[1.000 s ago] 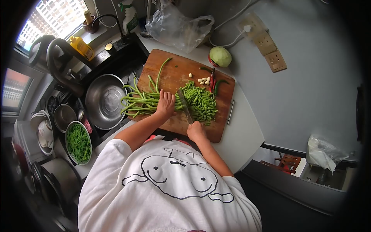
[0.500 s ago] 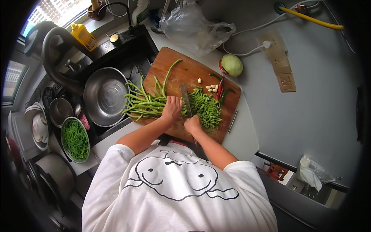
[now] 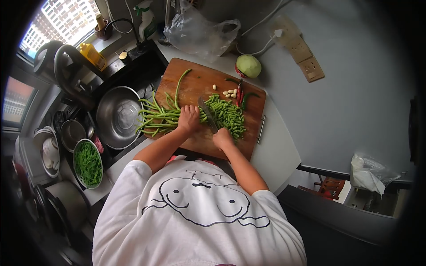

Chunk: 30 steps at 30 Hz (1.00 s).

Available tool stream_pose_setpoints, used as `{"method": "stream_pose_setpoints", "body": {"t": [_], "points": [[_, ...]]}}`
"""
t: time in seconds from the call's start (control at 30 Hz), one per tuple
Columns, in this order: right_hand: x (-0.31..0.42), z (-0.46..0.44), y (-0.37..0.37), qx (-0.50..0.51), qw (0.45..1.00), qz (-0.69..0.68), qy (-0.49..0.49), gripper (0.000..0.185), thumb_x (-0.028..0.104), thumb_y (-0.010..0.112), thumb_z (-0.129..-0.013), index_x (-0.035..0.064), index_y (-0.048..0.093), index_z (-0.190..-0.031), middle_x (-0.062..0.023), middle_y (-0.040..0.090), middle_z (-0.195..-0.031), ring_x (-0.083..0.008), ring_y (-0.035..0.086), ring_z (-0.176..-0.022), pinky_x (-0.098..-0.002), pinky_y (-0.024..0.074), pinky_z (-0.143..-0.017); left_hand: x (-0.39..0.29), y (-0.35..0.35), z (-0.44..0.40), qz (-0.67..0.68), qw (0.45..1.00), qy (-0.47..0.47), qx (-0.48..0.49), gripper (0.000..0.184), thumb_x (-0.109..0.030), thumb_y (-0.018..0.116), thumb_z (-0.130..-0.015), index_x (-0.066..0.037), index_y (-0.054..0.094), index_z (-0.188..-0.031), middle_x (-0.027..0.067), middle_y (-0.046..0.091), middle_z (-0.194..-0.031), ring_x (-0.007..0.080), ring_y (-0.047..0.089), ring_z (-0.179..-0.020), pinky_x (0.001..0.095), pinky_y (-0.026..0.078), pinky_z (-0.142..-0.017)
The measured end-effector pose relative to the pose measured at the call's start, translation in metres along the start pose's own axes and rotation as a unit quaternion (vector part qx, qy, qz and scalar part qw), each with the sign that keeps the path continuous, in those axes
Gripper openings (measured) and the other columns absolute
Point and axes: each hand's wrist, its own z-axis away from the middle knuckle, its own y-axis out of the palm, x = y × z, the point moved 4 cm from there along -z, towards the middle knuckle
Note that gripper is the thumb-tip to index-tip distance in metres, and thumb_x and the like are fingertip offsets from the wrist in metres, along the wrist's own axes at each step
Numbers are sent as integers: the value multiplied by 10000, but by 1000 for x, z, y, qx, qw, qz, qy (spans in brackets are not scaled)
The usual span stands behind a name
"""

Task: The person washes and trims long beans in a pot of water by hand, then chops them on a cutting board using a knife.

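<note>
On the wooden cutting board (image 3: 204, 145) my left hand (image 3: 189, 119) presses its bent fingers on a bundle of long green beans (image 3: 156, 118), whose ends reach past the board's left edge. My right hand (image 3: 222, 138) is closed round the handle of a knife (image 3: 208, 115). The blade stands between my left hand and a pile of cut bean pieces (image 3: 227, 113). Above the pile lie garlic cloves (image 3: 229, 93), with red chillies (image 3: 239, 95) and a green chilli (image 3: 250, 99) beside them. One long bean (image 3: 179, 86) lies apart at the upper left.
A metal basin (image 3: 120, 117) sits at the sink, left of the board. Lower left is a bowl of cut greens (image 3: 88, 163). Behind the board are a plastic bag (image 3: 202, 35) and a pale green round vegetable (image 3: 248, 66). The faucet (image 3: 62, 73) arches at the left.
The view shifted and then swung back. The knife has stayed in my right hand beside the beans, its blade changing tilt slightly. My left hand keeps its hold on the bundle.
</note>
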Motion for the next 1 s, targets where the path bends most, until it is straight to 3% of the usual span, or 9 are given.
{"method": "stream_pose_setpoints", "body": {"t": [0.17, 0.27, 0.33, 0.47, 0.53, 0.8, 0.9, 0.97, 1.0], "points": [[-18, -1, 8, -33, 999, -11, -10, 245, 160, 508, -767, -58, 582, -683, -191, 566, -552, -273, 579, -467, -356, 474, -495, -8, 8, -3, 23, 999, -14, 42, 748, -444, 714, -523, 0, 428, -1052, 135, 474, -1005, 285, 426, -995, 390, 309, -890], [-15, 1, 6, -40, 999, -9, -11, 246, 162, 511, -768, -60, 579, -687, -195, 560, -546, -280, 577, -466, -366, 467, -494, -5, -21, 7, -41, 999, -3, 4, 1013, -515, 714, -492, 43, 287, -1223, 197, 410, -1161, 348, 322, -1150, 465, 166, -997], [-15, 5, 2, -27, 999, -37, -20, 247, 160, 517, -761, -71, 577, -697, -220, 560, -575, -327, 584, -528, -387, 466, -527, 2, -31, 12, -19, 998, -16, 57, 1189, -580, 696, -471, 56, 127, -1298, 232, 304, -1272, 371, 182, -1244, 498, 25, -1021], [-9, 23, -11, -97, 992, -70, -41, 254, 164, 523, -753, -79, 575, -701, -254, 560, -639, -370, 584, -638, -413, 462, -585, 16, -9, 15, -82, 993, 15, 85, 1121, -619, 656, -489, 57, 224, -1272, 224, 324, -1249, 362, 189, -1243, 519, 41, -1012], [5, 45, -27, -73, 994, -69, -32, 256, 187, 512, -757, -53, 600, -741, -265, 573, -773, -383, 570, -765, -433, 452, -688, 17, -1, 12, -92, 994, 14, 63, 1065, -615, 655, -491, 55, 285, -1231, 207, 358, -1205, 354, 230, -1217, 521, 48, -1011], [18, 49, -6, 22, 999, -10, 22, 250, 178, 515, -750, -56, 600, -747, -271, 572, -828, -415, 547, -828, -438, 438, -761, 13, -1, 5, -100, 989, 25, 108, 853, -591, 654, -509, 36, 433, -1043, 168, 453, -1014, 319, 399, -1054, 486, 101, -1016], [25, 41, -8, 9, 1000, -7, 23, 243, 162, 514, -748, -69, 590, -736, -266, 583, -757, -378, 590, -709, -416, 483, -652, 11, 1, 2, -129, 986, 43, 92, 844, -585, 660, -506, 40, 438, -1029, 168, 478, -974, 307, 437, -1000, 458, 135, -1013], [29, 31, -10, 119, 987, -29, 102, 264, 149, 480, -786, -90, 529, -685, -174, 529, -510, -258, 534, -394, -362, 458, -402, 13, 1, -1, -122, 987, 45, 93, 827, -586, 663, -499, 30, 450, -1008, 158, 480, -959, 298, 442, -977, 448, 170, -991], [34, 26, -14, 120, 987, -27, 107, 264, 149, 480, -786, -90, 529, -685, -174, 529, -510, -258, 534, -394, -362, 458, -402, 13, 1, -1, -118, 988, 46, 92, 810, -587, 666, -493, 20, 461, -987, 149, 482, -943, 289, 448, -954, 439, 205, -970]]}}
